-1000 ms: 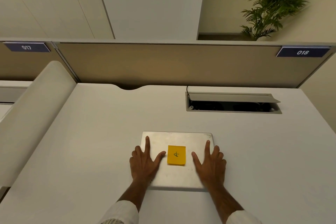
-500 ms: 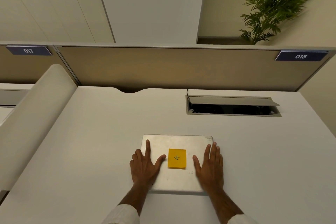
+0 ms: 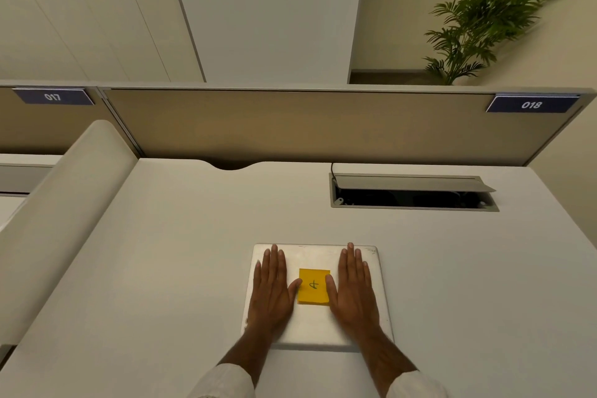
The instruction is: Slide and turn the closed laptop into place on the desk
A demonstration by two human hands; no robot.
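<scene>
Both hands, left (image 3: 270, 287) and right (image 3: 353, 284), press flat, grip wide, on the closed laptop (image 3: 315, 323); bare counter (image 3: 161, 268) surrounds its edges.

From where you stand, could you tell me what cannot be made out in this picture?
Head view only:
- Laptop lid: partly covered by the left hand, right hand and yellow sticky note.
- Cable box interior: too dark, shaded by its raised flap.
- Forearms: cut off by the bottom edge.
- Plant base: hidden behind the desk partition.
</scene>
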